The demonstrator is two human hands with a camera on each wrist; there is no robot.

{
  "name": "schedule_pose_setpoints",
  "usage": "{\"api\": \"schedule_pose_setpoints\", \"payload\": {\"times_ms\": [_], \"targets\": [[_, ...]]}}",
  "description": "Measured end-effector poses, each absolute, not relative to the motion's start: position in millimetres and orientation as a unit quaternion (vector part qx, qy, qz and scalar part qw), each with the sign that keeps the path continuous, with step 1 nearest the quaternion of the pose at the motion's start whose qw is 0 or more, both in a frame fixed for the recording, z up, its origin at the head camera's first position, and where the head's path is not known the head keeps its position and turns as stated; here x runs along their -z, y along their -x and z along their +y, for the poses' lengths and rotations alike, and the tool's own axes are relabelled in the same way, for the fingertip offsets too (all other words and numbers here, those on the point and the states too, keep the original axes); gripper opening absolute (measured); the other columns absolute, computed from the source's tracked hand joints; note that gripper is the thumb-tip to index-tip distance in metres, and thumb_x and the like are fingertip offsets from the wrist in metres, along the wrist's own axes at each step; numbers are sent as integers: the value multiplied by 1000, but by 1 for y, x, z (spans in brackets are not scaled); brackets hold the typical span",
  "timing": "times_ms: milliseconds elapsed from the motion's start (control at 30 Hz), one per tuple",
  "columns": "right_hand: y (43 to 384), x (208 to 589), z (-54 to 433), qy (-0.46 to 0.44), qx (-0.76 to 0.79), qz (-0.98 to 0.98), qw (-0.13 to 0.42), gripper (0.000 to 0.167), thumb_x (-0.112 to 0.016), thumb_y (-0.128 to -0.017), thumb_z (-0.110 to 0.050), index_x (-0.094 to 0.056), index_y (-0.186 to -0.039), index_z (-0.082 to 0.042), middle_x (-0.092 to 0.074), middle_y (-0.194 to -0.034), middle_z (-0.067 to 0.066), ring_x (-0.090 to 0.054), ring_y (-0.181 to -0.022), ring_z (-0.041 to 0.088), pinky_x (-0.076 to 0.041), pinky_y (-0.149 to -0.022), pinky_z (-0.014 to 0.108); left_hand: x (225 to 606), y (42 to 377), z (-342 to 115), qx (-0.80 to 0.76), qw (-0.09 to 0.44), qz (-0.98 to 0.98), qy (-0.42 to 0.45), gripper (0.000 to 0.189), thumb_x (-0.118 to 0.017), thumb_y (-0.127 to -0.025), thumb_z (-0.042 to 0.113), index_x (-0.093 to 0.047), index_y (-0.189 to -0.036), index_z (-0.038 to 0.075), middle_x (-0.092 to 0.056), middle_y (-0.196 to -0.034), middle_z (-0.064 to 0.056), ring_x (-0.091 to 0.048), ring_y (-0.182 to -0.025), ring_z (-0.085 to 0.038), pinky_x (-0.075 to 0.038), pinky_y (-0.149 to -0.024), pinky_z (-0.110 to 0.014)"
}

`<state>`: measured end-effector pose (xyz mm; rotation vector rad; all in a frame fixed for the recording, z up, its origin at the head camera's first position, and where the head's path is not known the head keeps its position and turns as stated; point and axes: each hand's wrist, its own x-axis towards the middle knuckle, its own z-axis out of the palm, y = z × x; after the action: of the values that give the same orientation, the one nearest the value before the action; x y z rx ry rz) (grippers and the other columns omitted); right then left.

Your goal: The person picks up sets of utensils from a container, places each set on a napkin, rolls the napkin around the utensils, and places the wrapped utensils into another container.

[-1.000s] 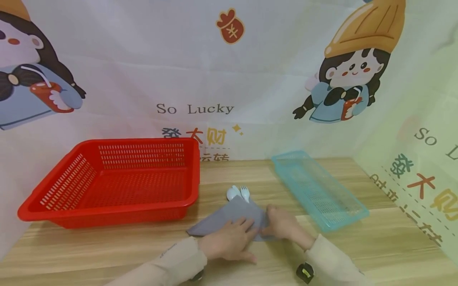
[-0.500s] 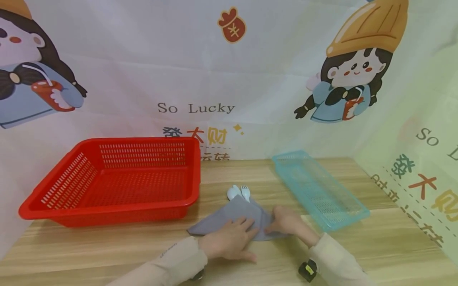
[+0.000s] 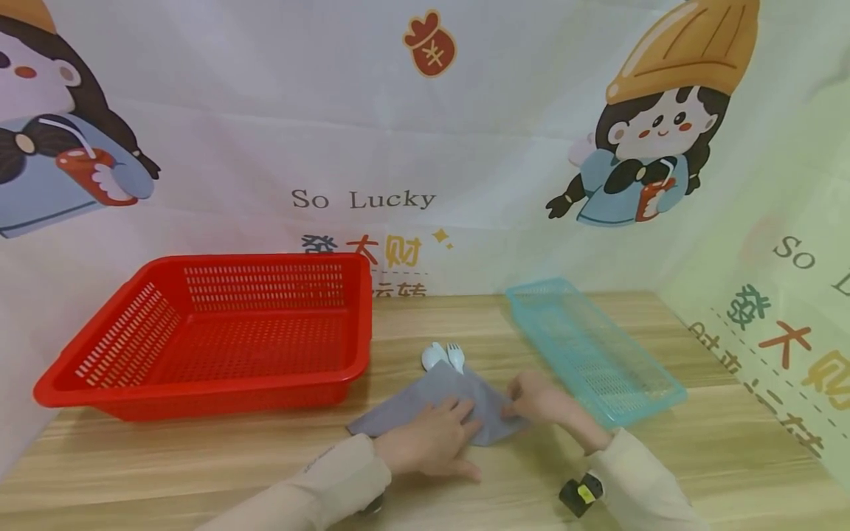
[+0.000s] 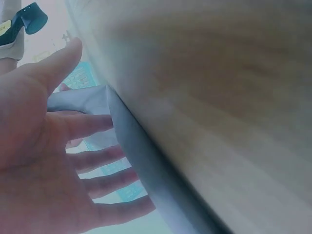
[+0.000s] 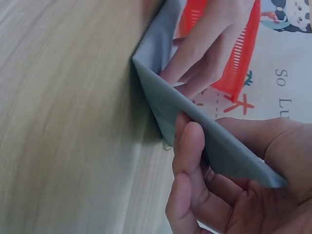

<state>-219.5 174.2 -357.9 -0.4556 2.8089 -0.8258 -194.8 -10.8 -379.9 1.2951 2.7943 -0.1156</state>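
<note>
A grey napkin (image 3: 410,404) lies folded in a pointed shape on the table. From under its far tip stick out a white spoon (image 3: 433,357) and a white fork (image 3: 455,357), their lower parts hidden by the cloth. My left hand (image 3: 432,441) rests on the napkin with fingers straight and spread, thumb out to the side. At the napkin's right side, my right hand (image 3: 541,402) pinches its corner. The right wrist view shows that corner lifted off the wood, the cloth (image 5: 214,129) running between thumb and curled fingers (image 5: 190,146).
A large red basket (image 3: 199,391) stands to the left, and a light blue basket (image 3: 654,405) lies to the right, close to my right hand. Behind the wooden table (image 3: 159,472) hangs a printed cloth backdrop (image 3: 491,169).
My right hand has moved a little to the right along the napkin, and the right corner now rises in its fingers. The left hand stays nearly in place on the cloth.
</note>
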Motion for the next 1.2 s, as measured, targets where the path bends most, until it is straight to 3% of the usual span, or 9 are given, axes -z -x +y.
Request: {"api": "schedule_pose_setpoints", "payload": {"times_ms": [167, 367, 467, 600, 733, 867, 1100, 1200], "targets": [[216, 353, 176, 159, 303, 934, 106, 16, -68, -71, -3, -58, -58, -2, -49, -48, -5, -42, -43, 4, -35, -42, 18, 378, 196, -8, 34, 33, 910, -413, 68, -51, -77, 61, -50, -125, 12, -42, -121, -5, -42, -109, -20, -46, -81, -37], [215, 356, 182, 190, 275, 938, 94, 34, -67, -70, -1, -44, -47, -9, -29, -45, -10, -27, -42, 3, -22, -40, 16, 376, 195, -9, 11, 59, 918, -393, 70, -54, -77, 59, -47, -128, 11, -40, -132, -7, -38, -118, -25, -41, -90, -44], [214, 359, 184, 160, 267, 944, 113, 24, -67, -70, -2, -52, -52, -4, -38, -45, -7, -37, -39, 3, -29, -39, 16, 377, 196, -9, 14, 71, 919, -388, 74, -52, -77, 60, -43, -131, 11, -36, -138, -5, -34, -124, -27, -37, -94, -47], [213, 363, 184, 130, 278, 941, 143, 17, -67, -72, -3, -57, -58, 0, -54, -47, 4, -54, -40, 14, -38, -39, 17, 377, 196, -8, 12, 92, 921, -378, 78, -51, -77, 61, -39, -134, 9, -32, -141, -3, -29, -128, -28, -32, -98, -50], [213, 365, 186, 143, 288, 935, 149, 24, -66, -73, -3, -53, -53, -1, -54, -45, 5, -56, -39, 15, -37, -38, 17, 376, 195, -7, 9, 112, 923, -369, 80, -51, -77, 61, -36, -136, 8, -30, -143, -3, -28, -130, -26, -30, -99, -49], [213, 367, 188, 143, 311, 926, 160, 21, -64, -74, -2, -54, -56, -1, -56, -48, 6, -57, -41, 15, -45, -40, 22, 375, 195, -7, 12, 120, 922, -367, 80, -50, -78, 61, -34, -137, 9, -28, -144, -3, -26, -130, -25, -30, -99, -48], [213, 367, 189, 137, 337, 912, 189, 14, -59, -79, -1, -60, -65, 2, -61, -53, 8, -59, -45, 15, -49, -44, 26, 378, 195, -8, 10, 113, 922, -371, 79, -51, -77, 61, -36, -136, 10, -27, -144, -6, -25, -131, -24, -30, -99, -49], [214, 366, 188, 141, 345, 910, 182, 17, -58, -79, -2, -56, -63, 0, -58, -51, 7, -60, -46, 17, -50, -45, 27, 379, 197, -7, 14, 99, 921, -376, 78, -51, -77, 61, -38, -135, 11, -29, -143, -7, -27, -130, -24, -32, -98, -49]]}}
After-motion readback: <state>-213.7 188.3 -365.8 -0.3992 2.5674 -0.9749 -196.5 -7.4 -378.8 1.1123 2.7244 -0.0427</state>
